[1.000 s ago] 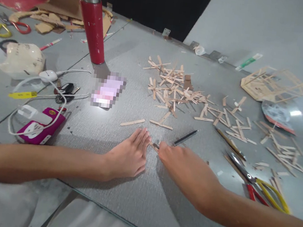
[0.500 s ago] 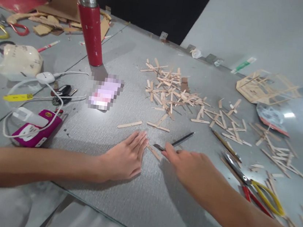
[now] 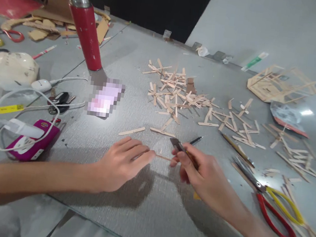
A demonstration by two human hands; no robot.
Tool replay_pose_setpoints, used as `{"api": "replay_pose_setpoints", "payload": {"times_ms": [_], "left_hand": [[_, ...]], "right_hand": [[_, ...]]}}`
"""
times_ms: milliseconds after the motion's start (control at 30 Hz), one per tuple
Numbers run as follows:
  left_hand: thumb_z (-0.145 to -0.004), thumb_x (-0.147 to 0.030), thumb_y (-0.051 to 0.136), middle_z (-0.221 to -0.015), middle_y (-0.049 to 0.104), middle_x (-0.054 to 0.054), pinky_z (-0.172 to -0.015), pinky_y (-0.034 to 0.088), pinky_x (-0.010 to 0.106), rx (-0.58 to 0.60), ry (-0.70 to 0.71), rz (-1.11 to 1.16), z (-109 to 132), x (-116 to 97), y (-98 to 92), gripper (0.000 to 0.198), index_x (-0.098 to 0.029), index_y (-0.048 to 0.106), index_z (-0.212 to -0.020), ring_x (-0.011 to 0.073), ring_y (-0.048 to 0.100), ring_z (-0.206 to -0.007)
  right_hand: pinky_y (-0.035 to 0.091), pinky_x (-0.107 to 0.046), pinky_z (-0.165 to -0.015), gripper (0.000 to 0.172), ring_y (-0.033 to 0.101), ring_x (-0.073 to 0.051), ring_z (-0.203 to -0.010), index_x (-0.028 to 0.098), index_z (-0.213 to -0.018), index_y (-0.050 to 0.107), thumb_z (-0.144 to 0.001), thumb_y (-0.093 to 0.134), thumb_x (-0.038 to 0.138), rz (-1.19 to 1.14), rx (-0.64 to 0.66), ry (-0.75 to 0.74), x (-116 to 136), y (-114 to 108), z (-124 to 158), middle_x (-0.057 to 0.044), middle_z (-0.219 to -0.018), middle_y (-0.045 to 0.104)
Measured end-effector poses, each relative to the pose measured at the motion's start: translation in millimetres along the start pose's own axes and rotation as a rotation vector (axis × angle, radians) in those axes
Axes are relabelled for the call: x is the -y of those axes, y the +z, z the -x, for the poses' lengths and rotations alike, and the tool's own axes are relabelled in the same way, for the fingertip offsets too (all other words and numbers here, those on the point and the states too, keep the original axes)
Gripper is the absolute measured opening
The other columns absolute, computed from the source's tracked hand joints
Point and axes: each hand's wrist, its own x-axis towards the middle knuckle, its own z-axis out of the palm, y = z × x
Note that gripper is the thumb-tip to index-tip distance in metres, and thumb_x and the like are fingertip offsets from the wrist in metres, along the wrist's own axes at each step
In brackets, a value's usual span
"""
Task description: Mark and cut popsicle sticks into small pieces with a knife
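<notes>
My left hand (image 3: 125, 164) pinches one end of a thin wooden craft stick (image 3: 164, 157), seen edge-on just above the table. In my right hand (image 3: 205, 168) is a utility knife (image 3: 179, 147), its blade pointing up and to the left. The right fingertips are at the stick's other end; whether they grip it I cannot tell. Behind the hands, two more craft sticks (image 3: 132, 131) lie flat, and a black pen (image 3: 196, 140) is partly covered by my right hand.
A heap of craft sticks (image 3: 175, 93) spreads beyond the hands. Scissors (image 3: 259, 186) and a brown pen-like tool (image 3: 236, 149) lie right. A stick frame (image 3: 268, 88) stands farther back. Left are a phone (image 3: 105, 100), red bottle (image 3: 86, 34), and purple power block (image 3: 36, 140) with cables.
The craft stick has come up off the table between my hands. My right hand has turned, tipping the knife blade upward, and my left hand has gone from lying flat to pinching.
</notes>
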Motion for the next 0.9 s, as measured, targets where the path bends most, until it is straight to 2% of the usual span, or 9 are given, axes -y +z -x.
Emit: {"api": "replay_pose_setpoints", "payload": {"times_ms": [33, 100, 233, 300, 367, 500, 600, 733, 900], "left_hand": [[-0.1, -0.006, 0.047, -0.092, 0.075, 0.009, -0.074, 0.054, 0.031, -0.128, 0.048, 0.017, -3, -1, -4.4, 0.022, -0.012, 0.067, -0.106, 0.0185, 0.071, -0.086], [-0.098, -0.006, 0.052, -0.093, 0.075, 0.009, -0.07, 0.055, 0.03, -0.227, 0.082, 0.05, -8, -3, -12.0, 0.019, -0.012, 0.067, -0.108, 0.0189, 0.07, -0.085], [-0.095, -0.005, 0.06, -0.095, 0.075, 0.009, -0.068, 0.059, 0.028, -0.287, 0.071, 0.239, -12, -10, -22.1, 0.016, -0.012, 0.068, -0.107, 0.0175, 0.07, -0.083], [-0.094, -0.004, 0.063, -0.095, 0.075, 0.009, -0.07, 0.061, 0.026, -0.274, 0.007, 0.407, -13, -15, -25.7, 0.017, -0.013, 0.069, -0.108, 0.0156, 0.071, -0.082], [-0.094, -0.005, 0.066, -0.091, 0.076, 0.008, -0.071, 0.061, 0.024, -0.228, -0.114, 0.602, -15, -21, -29.0, 0.014, -0.013, 0.07, -0.104, 0.0139, 0.072, -0.08], [-0.093, -0.016, 0.072, -0.081, 0.078, 0.006, -0.063, 0.06, 0.017, -0.102, -0.531, 1.065, -19, -30, -33.5, 0.007, -0.013, 0.072, -0.1, 0.0119, 0.074, -0.069], [-0.096, -0.02, 0.068, -0.082, 0.08, 0.009, -0.057, 0.058, 0.016, 0.015, -0.729, 1.438, -21, -32, -34.3, 0.009, -0.012, 0.072, -0.098, 0.0131, 0.076, -0.067], [-0.098, -0.018, 0.067, -0.081, 0.08, 0.01, -0.057, 0.057, 0.015, 0.063, -0.822, 1.651, -21, -31, -34.7, 0.009, -0.011, 0.071, -0.095, 0.0136, 0.077, -0.069], [-0.097, -0.02, 0.068, -0.079, 0.08, 0.01, -0.057, 0.056, 0.016, 0.068, -0.844, 1.68, -20, -31, -37.1, 0.01, -0.011, 0.072, -0.095, 0.0143, 0.077, -0.068]], "right_hand": [[0.044, -0.026, -0.049, 0.043, 0.056, -0.013, -0.048, 0.019, -0.097, 0.062, -0.099, 0.047, 0.06, -0.173, 0.043, 0.007, 6, -1, 4, -0.003, -0.072, 0.069], [0.044, -0.024, -0.043, 0.047, 0.054, -0.011, -0.045, 0.018, -0.1, 0.062, -0.09, 0.061, 0.064, -0.434, 0.088, 0.026, 18, -2, 12, -0.003, -0.074, 0.07], [0.039, -0.02, -0.036, 0.042, 0.05, -0.008, -0.038, 0.019, -0.087, 0.063, -0.086, 0.069, 0.06, -0.676, 0.046, 0.068, 33, 0, 28, -0.001, -0.064, 0.067], [0.038, -0.019, -0.035, 0.04, 0.05, -0.008, -0.035, 0.019, -0.083, 0.062, -0.087, 0.069, 0.058, -0.756, 0.065, 0.09, 35, 1, 35, 0.0, -0.06, 0.066], [0.037, -0.018, -0.035, 0.04, 0.051, -0.008, -0.034, 0.019, -0.08, 0.06, -0.089, 0.068, 0.057, -0.826, 0.102, 0.124, 34, 2, 40, 0.001, -0.057, 0.065], [0.036, -0.017, -0.037, 0.039, 0.05, -0.007, -0.033, 0.02, -0.079, 0.057, -0.091, 0.067, 0.055, -0.922, 0.145, 0.179, 31, 4, 47, 0.002, -0.053, 0.063], [0.036, -0.018, -0.038, 0.039, 0.05, -0.008, -0.034, 0.02, -0.081, 0.057, -0.091, 0.066, 0.056, -0.933, 0.161, 0.202, 30, 5, 50, 0.002, -0.053, 0.063], [0.034, -0.017, -0.038, 0.037, 0.049, -0.007, -0.035, 0.021, -0.082, 0.057, -0.092, 0.066, 0.056, -0.951, 0.184, 0.219, 30, 5, 50, 0.002, -0.053, 0.063], [0.034, -0.017, -0.039, 0.038, 0.048, -0.007, -0.036, 0.021, -0.083, 0.057, -0.092, 0.065, 0.057, -0.962, 0.198, 0.21, 31, 5, 47, 0.002, -0.054, 0.063]]}}
